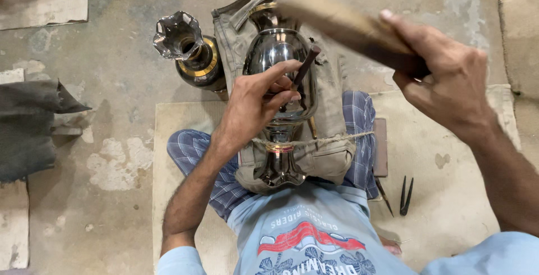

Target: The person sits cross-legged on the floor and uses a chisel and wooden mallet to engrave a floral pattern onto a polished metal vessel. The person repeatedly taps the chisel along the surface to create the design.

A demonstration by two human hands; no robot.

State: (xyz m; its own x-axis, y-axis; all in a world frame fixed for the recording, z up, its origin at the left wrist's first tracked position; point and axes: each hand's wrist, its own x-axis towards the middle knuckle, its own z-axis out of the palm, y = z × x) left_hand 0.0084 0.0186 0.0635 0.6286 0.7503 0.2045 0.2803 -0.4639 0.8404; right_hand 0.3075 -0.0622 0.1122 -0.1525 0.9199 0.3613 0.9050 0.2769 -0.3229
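Below the pale blue shirt (306, 230), the shiny metal vase (281, 67) is cradled on the lap, a punch (306, 67) pinched by the left hand (252, 106), a wooden mallet (342, 25) gripped by the right hand (449, 78); fingers could be struck, or the surface dented, by a skewed blow.

The wooden mallet (342, 25) above the metal vase (279, 61) is motion-blurred, its handle hidden inside the right hand (449, 78).
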